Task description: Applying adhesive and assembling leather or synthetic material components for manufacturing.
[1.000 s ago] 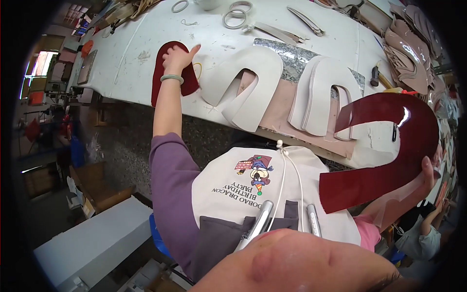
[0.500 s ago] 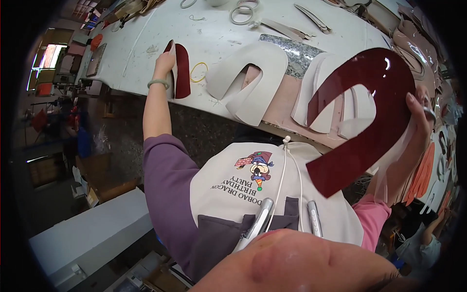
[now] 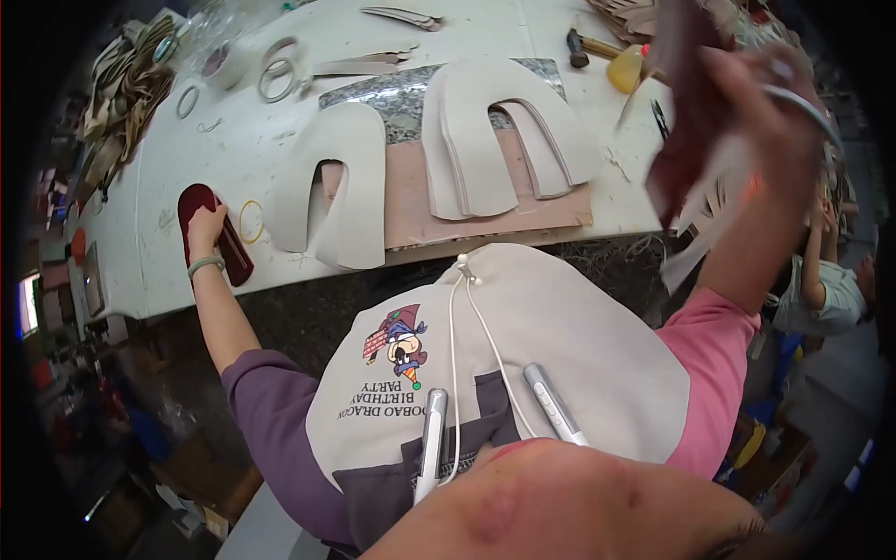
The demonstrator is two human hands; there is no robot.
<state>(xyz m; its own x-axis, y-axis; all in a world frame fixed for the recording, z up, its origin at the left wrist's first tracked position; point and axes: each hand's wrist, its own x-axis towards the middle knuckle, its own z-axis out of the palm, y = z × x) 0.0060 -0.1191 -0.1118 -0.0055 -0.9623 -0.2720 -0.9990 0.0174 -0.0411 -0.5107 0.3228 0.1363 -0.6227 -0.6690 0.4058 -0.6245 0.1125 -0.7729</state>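
A flat dark-red leather piece [image 3: 213, 245] on the white worktable [image 3: 121, 233] is pinned under the left hand [image 3: 207, 227]; a blurred dark-red U-shaped sheet [image 3: 686, 112] is pinched by the raised right hand [image 3: 761, 93].

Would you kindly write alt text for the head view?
A person's left hand presses on a dark red piece on a white worktable, while the right hand lifts a blurred dark red sheet. Pale U-shaped cutouts lie between them.

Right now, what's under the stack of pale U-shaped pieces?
The pale U-shaped stack lies on a pinkish board, whose bare surface shows between and around the legs. Behind it a speckled grey slab reaches under the arches. Anything directly beneath the pieces is covered.
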